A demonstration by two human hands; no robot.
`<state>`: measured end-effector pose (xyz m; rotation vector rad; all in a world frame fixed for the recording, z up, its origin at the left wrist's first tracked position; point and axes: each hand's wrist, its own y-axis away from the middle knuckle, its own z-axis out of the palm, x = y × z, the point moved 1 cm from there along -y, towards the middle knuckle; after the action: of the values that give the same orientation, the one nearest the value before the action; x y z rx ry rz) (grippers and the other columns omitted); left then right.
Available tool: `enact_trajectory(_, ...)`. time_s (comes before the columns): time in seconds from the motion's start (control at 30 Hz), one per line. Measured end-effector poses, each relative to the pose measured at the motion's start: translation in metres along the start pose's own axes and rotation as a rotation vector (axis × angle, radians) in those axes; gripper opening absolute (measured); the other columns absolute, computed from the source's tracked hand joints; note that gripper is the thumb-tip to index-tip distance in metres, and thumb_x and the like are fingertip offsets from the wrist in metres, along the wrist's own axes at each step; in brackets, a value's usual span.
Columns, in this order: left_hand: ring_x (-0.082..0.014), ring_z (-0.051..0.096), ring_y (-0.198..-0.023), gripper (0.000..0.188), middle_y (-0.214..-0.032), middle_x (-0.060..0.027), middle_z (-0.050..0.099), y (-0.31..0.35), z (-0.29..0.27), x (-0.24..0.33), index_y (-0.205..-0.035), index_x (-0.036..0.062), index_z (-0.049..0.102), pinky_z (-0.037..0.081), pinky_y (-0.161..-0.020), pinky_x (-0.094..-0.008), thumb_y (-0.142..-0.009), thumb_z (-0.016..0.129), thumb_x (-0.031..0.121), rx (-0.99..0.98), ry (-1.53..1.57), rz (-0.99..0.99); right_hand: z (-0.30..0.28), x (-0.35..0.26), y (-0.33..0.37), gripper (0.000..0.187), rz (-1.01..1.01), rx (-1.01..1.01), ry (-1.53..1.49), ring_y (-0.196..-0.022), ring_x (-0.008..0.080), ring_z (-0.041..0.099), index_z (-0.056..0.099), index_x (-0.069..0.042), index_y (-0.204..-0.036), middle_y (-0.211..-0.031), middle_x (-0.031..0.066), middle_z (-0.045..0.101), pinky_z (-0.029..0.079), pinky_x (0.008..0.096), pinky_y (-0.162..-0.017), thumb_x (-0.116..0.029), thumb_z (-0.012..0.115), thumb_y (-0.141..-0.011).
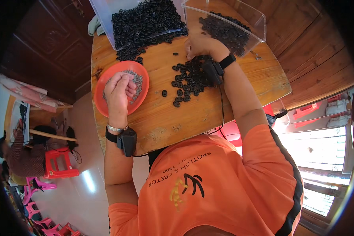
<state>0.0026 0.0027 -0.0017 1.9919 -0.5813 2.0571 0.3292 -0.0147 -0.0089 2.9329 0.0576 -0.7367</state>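
A: Left hand point(120, 89)?
B: Fingers curled and pinched over the orange plate point(102, 104), down among the small grey metal pieces point(137, 80) heaped in it. Whether it grips any, can't tell.

A: Right hand point(202, 45)?
B: Resting palm-down at the far edge of the loose black rings point(187, 80) scattered mid-table, fingers bent onto them. A grip isn't visible. The hands are well apart.

A: Around them?
B: Round wooden table point(165, 118). Two clear plastic bins at the far side: left bin point(106, 19) spilling black rings onto the wood, right bin point(259, 23) tipped, rings inside. Black wrist devices on both forearms. Another person seated at far left, by a red stool point(59, 161).
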Motion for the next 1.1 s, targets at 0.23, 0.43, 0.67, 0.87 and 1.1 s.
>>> enact_trajectory(0.23, -0.0076, 0.05, -0.053, 0.019, -0.065, -0.0025, 0.056, 0.0, -0.003, -0.002, -0.084, 0.0006, 0.06, 0.04, -0.049, -0.0199, -0.089, 0.048, 0.015, 0.0, 0.0, 0.005, 0.008, -0.044, 0.002, 0.005, 0.056, 0.007, 0.523, -0.061, 0.0309, 0.058, 0.064, -0.004, -0.07, -0.066, 0.0117, 0.062, 0.046, 0.0414, -0.057, -0.009, 0.063, -0.069)
enact_trajectory(0.43, -0.0076, 0.052, -0.054, 0.019, -0.065, -0.0024, 0.057, -0.003, -0.005, -0.003, -0.084, 0.0014, 0.061, 0.041, -0.05, -0.0196, -0.089, 0.049, 0.015, 0.017, 0.016, -0.004, 0.018, -0.052, -0.006, 0.019, -0.03, 0.08, 0.574, -0.067, 0.0323, 0.061, 0.062, 0.004, -0.069, -0.074, 0.0196, 0.062, 0.05, 0.0386, -0.057, -0.012, 0.07, -0.061)
enact_trajectory(0.67, -0.0072, 0.051, -0.054, 0.018, -0.064, -0.0015, 0.057, -0.003, -0.006, -0.001, -0.083, 0.0022, 0.061, 0.04, -0.049, -0.0191, -0.088, 0.049, 0.016, 0.024, -0.002, -0.003, 0.018, -0.069, -0.009, 0.019, -0.191, 0.151, -0.181, -0.067, 0.0204, 0.062, 0.062, 0.001, -0.086, -0.079, 0.0108, 0.065, 0.05, 0.0299, -0.059, -0.009, 0.068, -0.071)
enact_trajectory(0.87, -0.0106, 0.053, -0.055, 0.031, -0.065, -0.0047, 0.058, 0.0, -0.003, -0.003, -0.086, 0.0012, 0.06, 0.041, -0.049, -0.0205, -0.091, 0.044, 0.027, -0.106, 0.167, -0.075, 0.032, -0.142, -0.018, 0.007, -0.642, 0.18, -0.656, -0.079, 0.0113, 0.061, 0.063, -0.003, -0.087, -0.084, 0.0025, 0.064, 0.05, 0.0255, -0.066, -0.003, 0.063, -0.08)
enact_trajectory(1.1, -0.0187, 0.054, -0.056, 0.035, -0.068, -0.0088, 0.057, -0.009, -0.02, -0.012, -0.085, 0.0015, 0.055, 0.041, -0.05, -0.0265, -0.09, 0.041, 0.033, -0.316, 0.599, -0.247, 0.033, -0.178, -0.008, 0.012, -0.9, 0.567, -0.128, -0.074, 0.0215, 0.062, 0.064, -0.009, -0.083, -0.077, 0.0038, 0.063, 0.05, 0.03, -0.065, -0.001, 0.062, -0.075)
